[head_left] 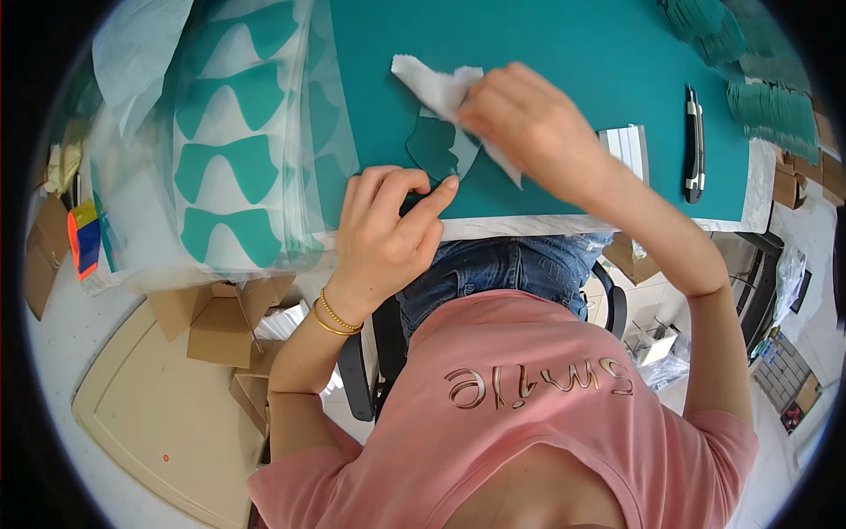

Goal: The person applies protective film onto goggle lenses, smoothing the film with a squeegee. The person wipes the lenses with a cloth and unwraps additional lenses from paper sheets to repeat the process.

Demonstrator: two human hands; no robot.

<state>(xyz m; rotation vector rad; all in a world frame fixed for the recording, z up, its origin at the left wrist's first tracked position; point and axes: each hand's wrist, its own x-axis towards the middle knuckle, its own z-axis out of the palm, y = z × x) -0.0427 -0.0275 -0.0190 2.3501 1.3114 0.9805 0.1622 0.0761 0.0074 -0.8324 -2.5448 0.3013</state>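
A dark, see-through piece with a curved outline [430,145] lies on the green mat [564,35], close to the table's near edge. My left hand [388,220] has its thumb and fingers closed at the near edge of that piece, holding it against the mat. A crumpled white cloth [432,81] is bunched in my right hand [520,115], whose fingers are closed round it over the piece's right side. Part of the cloth hangs below those fingers and covers some of the piece. Motion slightly smears the right hand.
Clear sheets with several green mask-shaped pieces [229,167] lie at the left. A black utility knife [694,145] rests at the right, with a white striped packet [626,150] nearer my right forearm. Stacks of green pieces [771,115] stand at the far right. Cardboard boxes [220,326] sit below.
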